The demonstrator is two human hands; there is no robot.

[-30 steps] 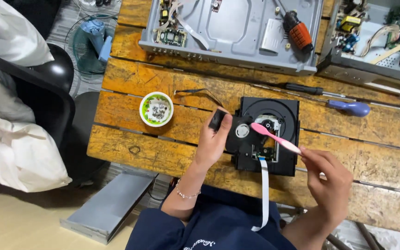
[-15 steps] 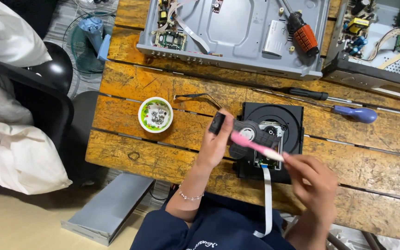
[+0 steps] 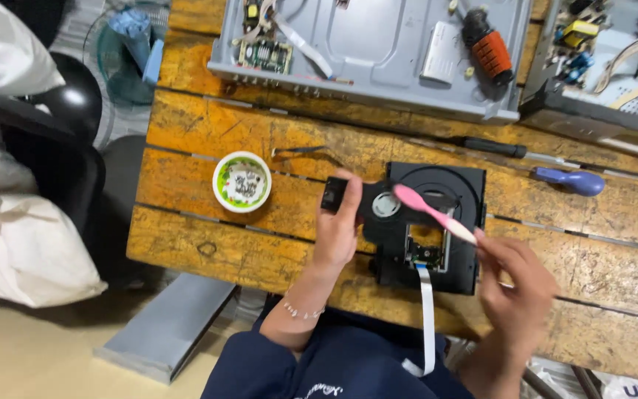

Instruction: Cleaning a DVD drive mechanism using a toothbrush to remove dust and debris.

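A black disc drive mechanism [image 3: 452, 185] lies on the worn wooden table [image 3: 208, 148], a white ribbon cable [image 3: 427, 318] hanging from its near edge. My left hand [image 3: 337, 222] grips the mechanism's left side, by a small black block at its corner. My right hand [image 3: 515, 292] holds a pink toothbrush [image 3: 431, 213] by its handle. The brush head rests over the mechanism's middle, next to the round hub [image 3: 385, 205].
A small white and green bowl [image 3: 241, 182] of screws sits left of the mechanism. Behind it lie tweezers [image 3: 297, 151], a black screwdriver [image 3: 492, 146] and a blue-handled screwdriver [image 3: 570, 180]. An opened grey metal chassis [image 3: 378, 52] with circuit boards fills the far edge. A black chair [image 3: 46, 148] stands left.
The pink toothbrush has moved back and forth over the mechanism's middle in my right hand. My left hand has kept its grip on the left side.
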